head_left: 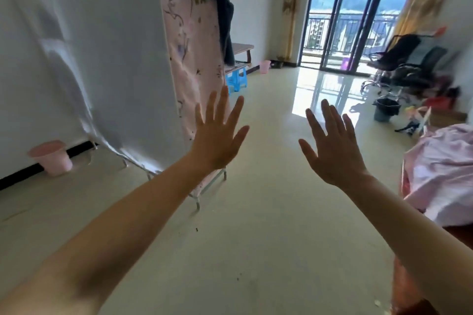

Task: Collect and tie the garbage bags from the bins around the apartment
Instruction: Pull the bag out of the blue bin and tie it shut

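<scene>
My left hand (218, 133) and my right hand (332, 148) are both raised in front of me with fingers spread and nothing in them. A pink bin (51, 158) stands on the floor at the left, against the wall. Another small pink bin (265, 66) sits far back near the balcony door. A grey bin with a dark garbage bag (386, 109) in it stands at the right, near the chairs. All three bins are well out of reach of my hands.
A white and pink fabric wardrobe (115, 59) on thin metal legs fills the left. A blue stool (236, 80) stands behind it. Office chairs (407, 64) and clutter crowd the right wall. Pink bedding (445, 169) is at my right. Shiny tiled floor (268, 212) runs ahead.
</scene>
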A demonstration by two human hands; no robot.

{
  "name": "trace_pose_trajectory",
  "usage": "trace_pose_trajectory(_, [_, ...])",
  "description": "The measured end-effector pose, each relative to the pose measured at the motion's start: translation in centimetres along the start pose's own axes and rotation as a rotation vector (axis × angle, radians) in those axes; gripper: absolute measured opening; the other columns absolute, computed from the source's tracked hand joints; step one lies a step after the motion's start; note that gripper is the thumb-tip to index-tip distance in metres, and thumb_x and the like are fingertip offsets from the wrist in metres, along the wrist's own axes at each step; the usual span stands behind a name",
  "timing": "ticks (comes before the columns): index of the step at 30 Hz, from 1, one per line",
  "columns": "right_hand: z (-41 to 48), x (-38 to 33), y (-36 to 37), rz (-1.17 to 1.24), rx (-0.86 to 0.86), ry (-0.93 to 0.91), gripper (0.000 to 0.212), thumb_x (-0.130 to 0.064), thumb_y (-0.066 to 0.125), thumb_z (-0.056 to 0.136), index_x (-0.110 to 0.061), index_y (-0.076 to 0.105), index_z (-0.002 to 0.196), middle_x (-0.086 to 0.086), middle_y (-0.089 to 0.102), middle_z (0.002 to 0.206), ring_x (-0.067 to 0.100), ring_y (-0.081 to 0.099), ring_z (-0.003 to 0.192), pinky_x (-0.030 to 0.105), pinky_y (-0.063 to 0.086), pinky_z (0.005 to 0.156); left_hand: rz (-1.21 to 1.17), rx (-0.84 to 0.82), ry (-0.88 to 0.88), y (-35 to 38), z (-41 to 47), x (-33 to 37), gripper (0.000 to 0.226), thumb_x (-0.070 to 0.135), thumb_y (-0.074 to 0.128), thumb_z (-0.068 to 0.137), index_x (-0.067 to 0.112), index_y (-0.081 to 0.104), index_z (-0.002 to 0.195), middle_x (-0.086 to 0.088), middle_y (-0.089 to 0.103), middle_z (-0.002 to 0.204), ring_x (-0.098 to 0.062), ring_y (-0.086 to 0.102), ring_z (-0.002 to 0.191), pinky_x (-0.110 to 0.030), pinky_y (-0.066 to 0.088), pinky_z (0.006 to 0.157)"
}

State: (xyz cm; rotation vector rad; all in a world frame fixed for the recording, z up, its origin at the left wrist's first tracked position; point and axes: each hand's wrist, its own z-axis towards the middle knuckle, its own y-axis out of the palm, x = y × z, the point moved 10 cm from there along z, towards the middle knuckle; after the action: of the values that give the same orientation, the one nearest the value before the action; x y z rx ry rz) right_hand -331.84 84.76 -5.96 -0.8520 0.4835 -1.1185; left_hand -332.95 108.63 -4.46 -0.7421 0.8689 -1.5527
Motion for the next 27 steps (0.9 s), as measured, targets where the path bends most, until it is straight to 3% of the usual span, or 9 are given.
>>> trace_pose_trajectory(7, [3.1, 18.2, 10.9, -0.087, -0.049, 0.254, 0.072, -0.054, 0.026, 0.1, -0.018, 0.008, 0.16, 0.017, -0.003, 0.166, 0.034, 0.004, 0.153, 0.054, 0.012, 0.122, -0.058, -0.122, 0.192, 17.0, 15.8, 10.5, 0.07, 0.063, 0.005, 0.098, 0.028, 0.0, 0.159, -0.005, -0.01, 0.168, -0.027, -0.008, 0.154, -0.06, 0.0, 0.121])
trace_pose_trajectory(11, [7.9, 27.9, 16.9, -0.08, -0.103, 0.352, 0.072, -0.056, 0.023, 0.1, -0.019, 0.006, 0.16, 0.016, -0.004, 0.166, 0.033, 0.003, 0.154, 0.052, 0.009, 0.123, -0.087, -0.15, 0.219, 24.0, 25.6, 15.4, 0.069, 0.061, 0.01, 0.1, 0.029, -0.003, 0.159, -0.005, -0.012, 0.167, -0.026, -0.009, 0.154, -0.058, -0.001, 0.121])
trace_pose_trajectory(18, [18.8, 41.1, 24.2, -0.061, -0.133, 0.435, 0.071, -0.054, 0.029, 0.102, -0.019, 0.006, 0.159, 0.016, -0.004, 0.166, 0.033, 0.003, 0.154, 0.052, 0.009, 0.122, -0.157, -0.102, 0.255, 31.0, 41.8, 19.9, 0.068, 0.059, 0.013, 0.1, 0.027, 0.001, 0.16, -0.005, -0.01, 0.168, -0.026, -0.007, 0.154, -0.055, -0.003, 0.12])
trace_pose_trajectory(27, [31.2, 54.9, 38.9, -0.14, -0.172, 0.397, 0.071, -0.052, 0.034, 0.102, -0.019, 0.007, 0.159, 0.015, -0.003, 0.166, 0.033, 0.005, 0.153, 0.046, 0.0, 0.119, -0.27, -0.105, 0.296, 46.8, 60.2, 23.1, 0.072, 0.061, 0.008, 0.098, 0.024, 0.005, 0.16, -0.008, -0.007, 0.168, -0.027, -0.004, 0.154, -0.058, 0.003, 0.12])
